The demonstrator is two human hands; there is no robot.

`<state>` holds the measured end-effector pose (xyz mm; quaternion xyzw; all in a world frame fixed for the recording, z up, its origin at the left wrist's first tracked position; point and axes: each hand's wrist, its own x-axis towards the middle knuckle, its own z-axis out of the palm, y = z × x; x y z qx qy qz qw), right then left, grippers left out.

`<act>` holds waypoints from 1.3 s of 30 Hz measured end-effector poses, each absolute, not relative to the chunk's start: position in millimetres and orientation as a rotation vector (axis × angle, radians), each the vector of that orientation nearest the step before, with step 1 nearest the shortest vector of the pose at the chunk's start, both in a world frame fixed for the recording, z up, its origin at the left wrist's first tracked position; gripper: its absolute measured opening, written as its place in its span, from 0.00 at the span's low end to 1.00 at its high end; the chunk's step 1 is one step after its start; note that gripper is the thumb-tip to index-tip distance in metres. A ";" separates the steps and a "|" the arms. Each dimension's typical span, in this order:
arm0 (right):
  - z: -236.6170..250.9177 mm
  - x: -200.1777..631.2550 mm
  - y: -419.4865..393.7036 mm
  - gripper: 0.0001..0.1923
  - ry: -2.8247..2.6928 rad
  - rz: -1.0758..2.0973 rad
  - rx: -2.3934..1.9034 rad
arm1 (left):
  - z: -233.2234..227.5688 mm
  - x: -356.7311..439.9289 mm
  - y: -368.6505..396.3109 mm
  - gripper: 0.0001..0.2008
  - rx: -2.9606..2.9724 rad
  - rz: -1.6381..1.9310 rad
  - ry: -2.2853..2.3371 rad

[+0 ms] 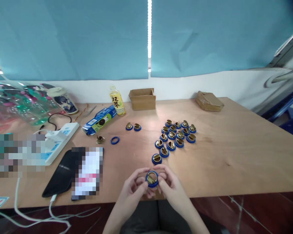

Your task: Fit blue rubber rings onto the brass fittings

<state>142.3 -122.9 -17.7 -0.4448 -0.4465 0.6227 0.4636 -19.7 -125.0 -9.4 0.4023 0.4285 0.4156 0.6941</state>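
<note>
Close to the table's front edge, both my hands grip one round blue-rimmed piece with a gold metal clasp (151,178). My left hand (137,184) pinches its left side between thumb and fingers. On the opposite side, my right hand (169,182) holds the rim the same way. Just beyond my fingers lies a cluster of several similar blue-and-gold pieces (171,145), the clasp sides facing up. Two more blue-and-gold pieces (137,127) rest farther back. A bare blue ring (115,140) lies left of them, beside a loose gold clasp part (100,139).
Left are a black phone (61,175), a blurred-out screen (88,174), a white power strip (63,139) and cables. Farther back stand a blue-green carton (100,120), a yellow drink bottle (117,102), a cup (63,100), an open cardboard box (143,100) and a brown package (209,101).
</note>
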 end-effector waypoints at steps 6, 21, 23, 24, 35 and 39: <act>-17.2 145.9 -122.3 0.10 -1.035 1.562 -1.056 | -13.2 -15.8 -123.6 0.29 0.851 0.906 0.929; -10.0 158.9 -127.7 0.09 -1.271 1.633 -0.991 | -7.8 -23.5 -121.9 0.20 0.912 0.734 0.924; -9.4 159.0 -127.5 0.09 -1.269 1.647 -0.990 | -7.0 -22.4 -121.6 0.19 0.915 0.741 0.931; -9.3 158.8 -127.3 0.09 -1.262 1.649 -0.986 | -6.6 -21.9 -121.7 0.19 0.919 0.745 0.933; -14.6 156.0 -124.9 0.09 -1.235 1.542 -1.031 | -4.0 -17.7 -123.2 0.19 0.941 0.793 0.945; -16.8 154.5 -124.2 0.11 -1.206 1.531 -1.063 | -4.6 -14.4 -124.1 0.22 0.877 0.836 0.949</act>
